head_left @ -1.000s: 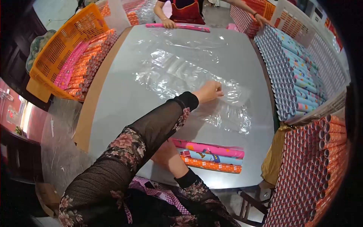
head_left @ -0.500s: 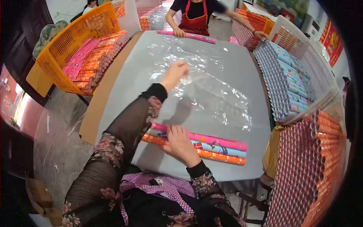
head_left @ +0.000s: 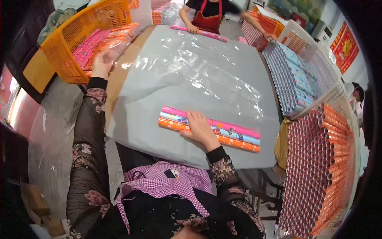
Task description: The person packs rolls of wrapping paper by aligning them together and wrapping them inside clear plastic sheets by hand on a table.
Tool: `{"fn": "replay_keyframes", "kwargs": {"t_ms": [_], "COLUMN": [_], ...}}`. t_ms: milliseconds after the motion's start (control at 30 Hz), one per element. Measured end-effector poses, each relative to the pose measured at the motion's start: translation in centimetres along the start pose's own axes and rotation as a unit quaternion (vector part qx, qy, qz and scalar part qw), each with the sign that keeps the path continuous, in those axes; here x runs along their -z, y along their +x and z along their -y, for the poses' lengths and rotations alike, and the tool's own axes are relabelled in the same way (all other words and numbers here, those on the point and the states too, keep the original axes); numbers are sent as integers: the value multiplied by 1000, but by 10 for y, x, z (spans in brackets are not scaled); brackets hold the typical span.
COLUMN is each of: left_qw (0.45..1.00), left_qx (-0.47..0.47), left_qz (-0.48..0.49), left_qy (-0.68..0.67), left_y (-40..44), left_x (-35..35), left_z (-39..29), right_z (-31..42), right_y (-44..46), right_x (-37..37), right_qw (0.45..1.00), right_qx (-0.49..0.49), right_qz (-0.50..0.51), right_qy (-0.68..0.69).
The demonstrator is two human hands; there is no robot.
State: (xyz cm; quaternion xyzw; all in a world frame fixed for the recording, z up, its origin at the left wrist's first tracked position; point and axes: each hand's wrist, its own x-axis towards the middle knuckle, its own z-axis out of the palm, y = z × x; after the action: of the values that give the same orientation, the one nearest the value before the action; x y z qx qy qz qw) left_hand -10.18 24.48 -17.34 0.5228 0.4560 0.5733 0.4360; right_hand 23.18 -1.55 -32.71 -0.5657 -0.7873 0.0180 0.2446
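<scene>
Three rolls of wrapping paper, pink [head_left: 238,128], light blue [head_left: 248,139] and orange [head_left: 238,143], lie side by side near the front of the grey-covered table [head_left: 139,123]. My right hand [head_left: 200,129] is closed over them, fingers across the top and thumb at the orange roll. Clear plastic film [head_left: 195,75] spreads wrinkled and shiny over the table beyond the rolls. Out past the table's left edge, my left hand [head_left: 102,63] is closed in a pinch, with the film drawn out to it. It is in front of the orange crate.
An orange crate [head_left: 59,51] of pink and orange rolls stands at the left. Blue rolls [head_left: 298,79] and stacked orange rolls [head_left: 310,171] fill white crates at the right. Across the table, a person in a red apron [head_left: 207,18] has a hand on a pink roll [head_left: 207,35].
My left hand has swept from above the table's middle to beyond its left edge, and the film now reaches that way. My right hand stays on the rolls. The view has shifted slightly.
</scene>
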Motion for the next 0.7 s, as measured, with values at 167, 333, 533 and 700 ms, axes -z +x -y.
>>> {"fn": "replay_keyframes", "kwargs": {"t_ms": [167, 333, 533, 700], "left_qw": [916, 875, 889, 873], "left_qx": [-208, -117, -357, -421], "left_qz": [-149, -305, -287, -19], "left_qy": [308, -356, 10, 244], "left_y": [63, 69, 9, -60], "left_x": [135, 158, 56, -39], "left_z": [33, -17, -71, 10], "right_z": [-3, 1, -2, -2], "right_y": [3, 4, 4, 2], "right_x": [-4, 0, -2, -6], "right_qw": [1000, 999, 999, 999], "right_qx": [1, -27, -20, 1], "right_qz": [17, 45, 39, 13], "right_qy": [-10, -11, -21, -32]}}
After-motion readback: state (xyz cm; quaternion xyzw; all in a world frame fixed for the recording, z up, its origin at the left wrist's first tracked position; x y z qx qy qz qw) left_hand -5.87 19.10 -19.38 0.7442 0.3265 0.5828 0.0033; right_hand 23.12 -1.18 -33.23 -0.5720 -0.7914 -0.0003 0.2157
